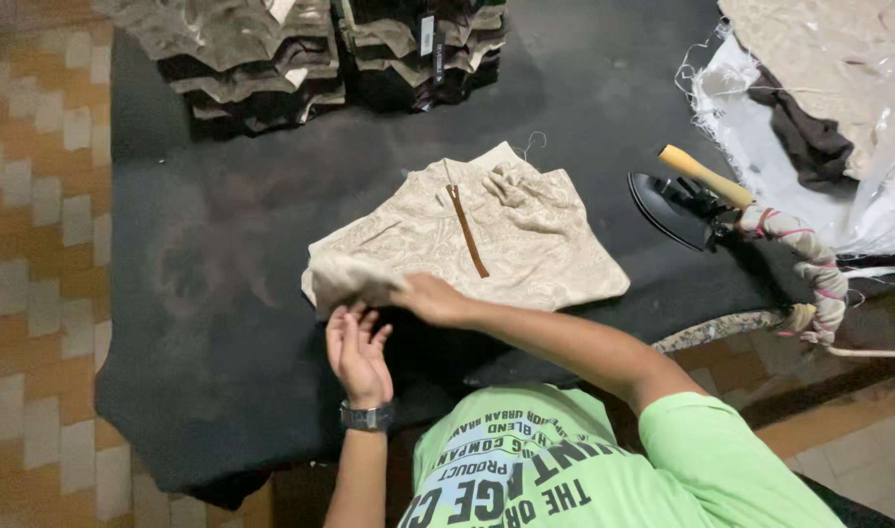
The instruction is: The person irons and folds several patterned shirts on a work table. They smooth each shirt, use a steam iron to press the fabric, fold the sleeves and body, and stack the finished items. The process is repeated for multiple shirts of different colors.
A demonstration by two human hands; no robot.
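Beige zippered garment (486, 235) flat on the black bench (222, 254), my right hand (430, 298) gripping its near-left corner, my left hand (357, 350) open just below, iron (677, 205) right of the garment.

The garment (506, 235) is beige with a faint swirling pattern and a brown zip strip (467, 230). The surface (222, 254) is black. The folded stacks (301, 49) alternate olive-beige and dark brown. The iron (677, 207) is black with a tan wooden handle (703, 176). The floor (37, 196) is tiled in orange and cream checks. The shirt (604, 469) is bright green, the wristwatch (366, 418) grey
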